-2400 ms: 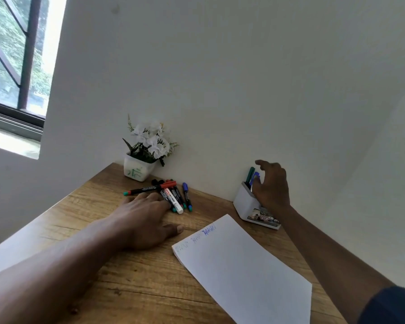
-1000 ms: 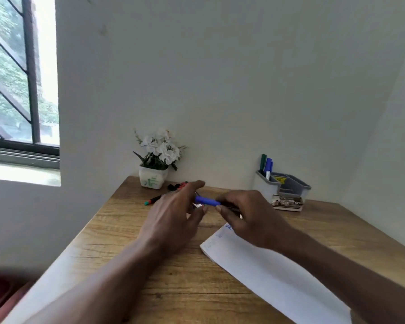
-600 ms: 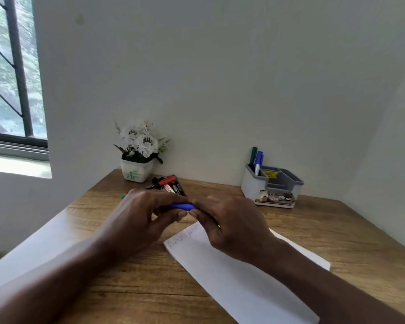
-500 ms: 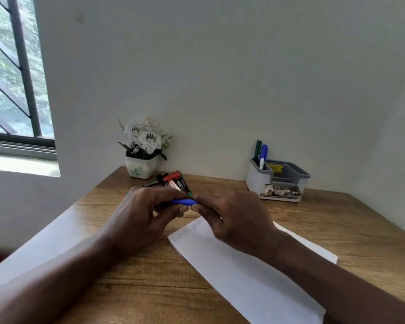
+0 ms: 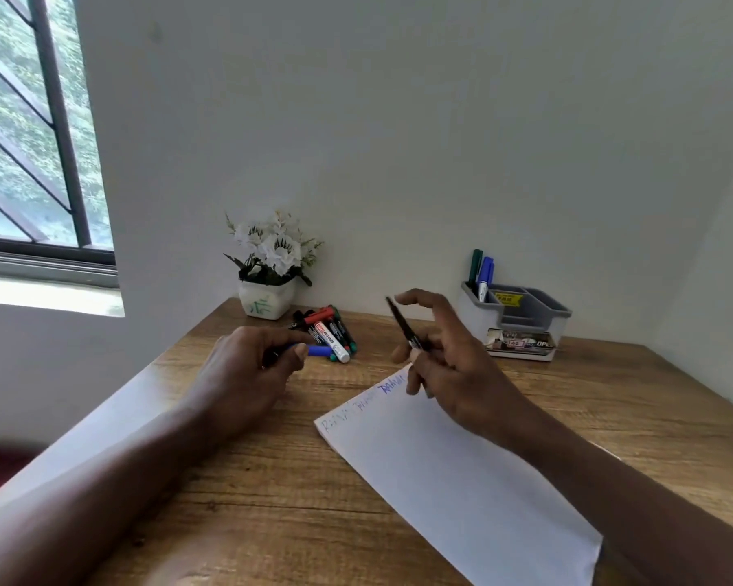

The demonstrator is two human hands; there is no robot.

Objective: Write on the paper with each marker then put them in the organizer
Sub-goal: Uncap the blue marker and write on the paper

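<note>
The marker (image 5: 403,327), uncapped and tilted above the far end of the paper (image 5: 462,480), is pinched in the right hand (image 5: 453,374) while the left hand (image 5: 246,374) grips its blue cap (image 5: 320,352), so a fumbled re-grip could drop it and smear the sheet.

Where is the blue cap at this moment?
In the head view the blue cap sits left of centre, pinched by the left hand, just before the loose markers by the flower pot.
</note>
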